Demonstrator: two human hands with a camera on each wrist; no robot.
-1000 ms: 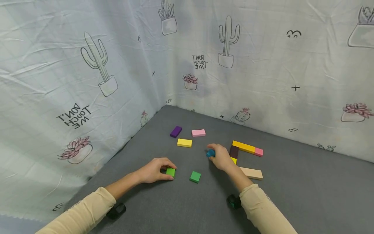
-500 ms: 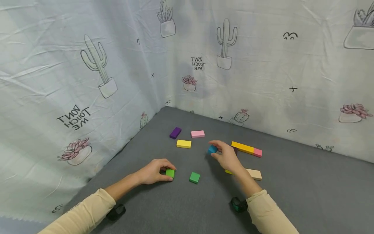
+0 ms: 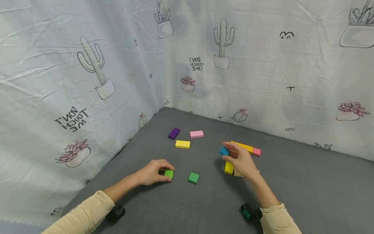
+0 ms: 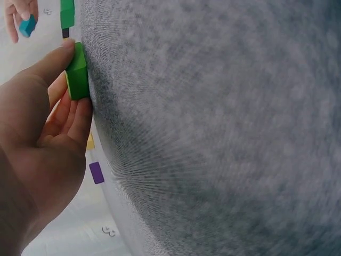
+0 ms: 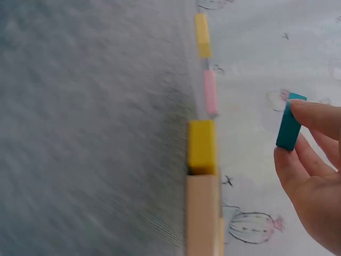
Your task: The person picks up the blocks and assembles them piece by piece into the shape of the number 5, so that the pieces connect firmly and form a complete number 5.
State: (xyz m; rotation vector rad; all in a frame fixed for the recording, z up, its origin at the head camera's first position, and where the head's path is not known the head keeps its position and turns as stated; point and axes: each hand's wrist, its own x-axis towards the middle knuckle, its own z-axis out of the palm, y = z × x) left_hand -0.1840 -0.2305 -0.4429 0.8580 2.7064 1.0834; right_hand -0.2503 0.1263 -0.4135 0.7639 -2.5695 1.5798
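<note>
Thumb and fingers of my left hand [image 3: 152,173] pinch a light green block [image 3: 168,174], which sits on the grey tabletop. My right hand [image 3: 241,159] pinches a small blue block [image 3: 224,151] between thumb and fingers; the right wrist view shows this blue block [image 5: 289,125] held up off the table. Below and behind that hand lies an arrangement of blocks: an orange block [image 3: 247,148] ending at a coral pink block [image 3: 256,151], plus a yellow block [image 3: 229,167] touching a beige block [image 3: 238,173]. The hand hides part of this group. A darker green block [image 3: 193,177] lies between the hands.
Farther back on the grey table [image 3: 187,208] lie a purple block [image 3: 174,133], a light pink block [image 3: 196,134] and a pale yellow block [image 3: 182,144]. Cactus-printed cloth [image 3: 263,65] hangs along the back and left edges.
My right hand has lifted the blue block and moved right with it, over the block arrangement. The left hand stays in place on the light green block. The head view has shifted slightly.
</note>
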